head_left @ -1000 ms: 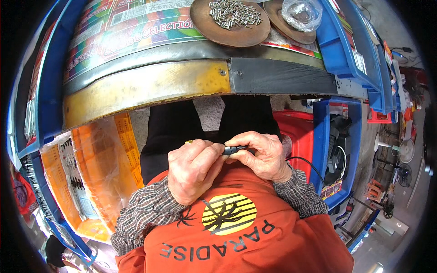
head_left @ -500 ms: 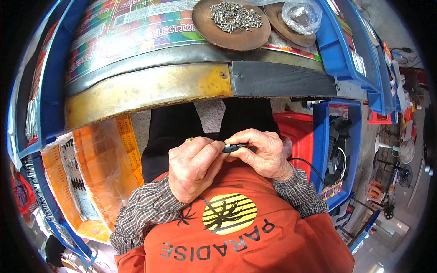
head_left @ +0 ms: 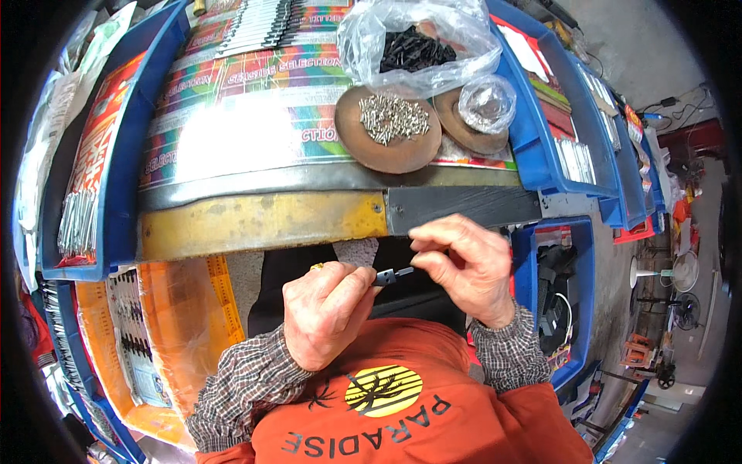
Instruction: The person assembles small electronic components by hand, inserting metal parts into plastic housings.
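My left hand [head_left: 325, 313] is closed round a small dark cylindrical part [head_left: 385, 278] with holes in its side. A thin dark shaft sticks out of its right end, and the rest is hidden in my fingers. Just to the right, my right hand [head_left: 471, 271] is raised near the bench edge. Its thumb and forefinger are apart, with nothing visible between them, close to the shaft's tip but not on it. Beyond, on the bench, a brown round dish [head_left: 355, 143] holds a heap of small silvery screws [head_left: 394, 118].
A clear bag [head_left: 359, 46] of black parts lies behind the dish. A smaller clear bag [head_left: 487, 104] sits on another brown dish. Blue bins [head_left: 124, 185] flank the bench. Orange crates [head_left: 182, 309] stand at left, and a blue bin [head_left: 583, 309] of dark parts at right.
My right hand has come off the dark part and lifted up and to the right, baring the shaft. My left hand still grips it. The view has tilted toward the bench.
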### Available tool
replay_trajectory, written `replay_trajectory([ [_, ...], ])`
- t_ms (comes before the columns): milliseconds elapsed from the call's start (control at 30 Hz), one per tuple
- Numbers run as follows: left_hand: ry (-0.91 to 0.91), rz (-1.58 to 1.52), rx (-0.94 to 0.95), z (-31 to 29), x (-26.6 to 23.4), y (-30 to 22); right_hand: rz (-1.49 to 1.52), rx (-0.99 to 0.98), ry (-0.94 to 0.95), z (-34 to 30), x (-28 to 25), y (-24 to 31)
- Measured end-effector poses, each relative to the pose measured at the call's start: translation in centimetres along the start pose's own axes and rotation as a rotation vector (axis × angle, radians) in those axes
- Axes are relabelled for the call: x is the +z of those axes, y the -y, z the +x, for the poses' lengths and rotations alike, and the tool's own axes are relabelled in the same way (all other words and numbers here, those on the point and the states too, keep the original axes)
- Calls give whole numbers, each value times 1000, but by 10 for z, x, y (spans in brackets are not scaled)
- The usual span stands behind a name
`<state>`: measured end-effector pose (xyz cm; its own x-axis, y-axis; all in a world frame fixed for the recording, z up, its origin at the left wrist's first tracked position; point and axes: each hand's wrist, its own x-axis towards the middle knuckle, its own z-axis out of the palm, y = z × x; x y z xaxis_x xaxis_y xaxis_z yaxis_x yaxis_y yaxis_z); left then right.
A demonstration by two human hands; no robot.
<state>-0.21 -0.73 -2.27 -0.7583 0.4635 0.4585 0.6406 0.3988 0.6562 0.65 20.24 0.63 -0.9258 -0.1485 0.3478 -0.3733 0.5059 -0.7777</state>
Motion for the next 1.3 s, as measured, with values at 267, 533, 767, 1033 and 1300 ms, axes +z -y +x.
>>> replay_trajectory([
  [267,-63,31,-31,6,-12,6,-548,-230,-144,57,-7,-25],
  [533,-95,36,-76,6,-16,11,-664,-207,-81,68,-2,-33],
  [767,-77,34,-77,7,-17,13,-664,-192,-20,72,-4,-29],
  [1033,-89,22,-82,6,-16,12,-635,-208,20,77,-7,-28],
  [1300,-66,23,-87,2,-16,11,-531,-239,85,81,-10,-25],
])
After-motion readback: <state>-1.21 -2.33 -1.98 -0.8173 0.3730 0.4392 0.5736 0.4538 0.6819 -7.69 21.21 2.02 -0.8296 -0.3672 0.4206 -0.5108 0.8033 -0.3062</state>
